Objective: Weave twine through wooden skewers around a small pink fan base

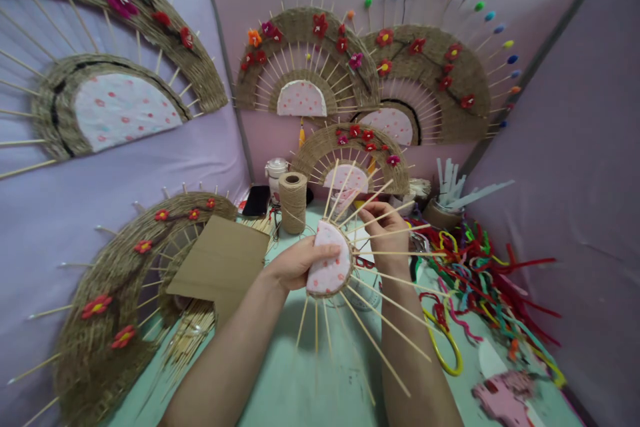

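My left hand (293,265) grips a half-round fabric piece (329,275), white-pink with small red flowers, its thumb lying across the front. Thin wooden sticks (380,339) fan out from the curved edge, which has a narrow band of twine along it. Behind the upper right sticks is my right hand (387,230), its thumb and fingers pinched together near the stick shafts. A thin strand seems to run by those fingertips, but what they hold is too small to make out.
A twine spool (293,203) stands behind the hands, near a black phone (257,201). Brown cardboard (223,260) lies left over loose sticks. Colourful pipe cleaners (480,280), yellow-handled scissors (453,357) and a pink glue gun (505,397) lie right. Finished woven fans (307,20) hang on the partitions.
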{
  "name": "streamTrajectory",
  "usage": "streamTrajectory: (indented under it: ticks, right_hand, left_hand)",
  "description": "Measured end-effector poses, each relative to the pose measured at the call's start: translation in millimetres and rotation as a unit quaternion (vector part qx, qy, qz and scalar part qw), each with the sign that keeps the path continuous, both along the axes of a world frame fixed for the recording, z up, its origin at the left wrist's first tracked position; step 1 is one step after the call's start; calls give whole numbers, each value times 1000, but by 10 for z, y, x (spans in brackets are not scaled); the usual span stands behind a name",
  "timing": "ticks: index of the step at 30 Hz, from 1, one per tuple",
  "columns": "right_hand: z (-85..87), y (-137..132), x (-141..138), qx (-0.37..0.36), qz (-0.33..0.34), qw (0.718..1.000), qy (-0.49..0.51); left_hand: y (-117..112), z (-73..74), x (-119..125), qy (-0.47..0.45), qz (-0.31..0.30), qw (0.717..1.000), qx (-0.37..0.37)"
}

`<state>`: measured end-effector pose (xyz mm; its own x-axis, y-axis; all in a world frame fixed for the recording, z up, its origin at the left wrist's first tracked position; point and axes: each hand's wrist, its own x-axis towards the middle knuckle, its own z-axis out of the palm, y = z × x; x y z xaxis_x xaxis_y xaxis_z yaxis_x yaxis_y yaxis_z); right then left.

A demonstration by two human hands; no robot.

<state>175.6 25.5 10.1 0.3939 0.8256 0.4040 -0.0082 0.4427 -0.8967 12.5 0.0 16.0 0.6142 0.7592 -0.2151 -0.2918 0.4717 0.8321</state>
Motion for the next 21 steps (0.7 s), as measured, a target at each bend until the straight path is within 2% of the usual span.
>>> streamTrajectory:
  ticks: [3,10,15,21]
  right_hand:
    - [42,-38,-13,2,-2,1000,-16]
    - [70,-69,-12,16,-4,1000,-15]
    - [84,-79,97,6,-4,1000,10]
    - [120,-187,420,-50,12,999,12]
  left_hand:
    - [0,-13,-4,14,-30,999,4]
    - [17,-33,16,2,-29,999,-27]
    - [48,-35,0,-22,-8,998,-50]
    - [88,-9,-62,-25,45,997,-66]
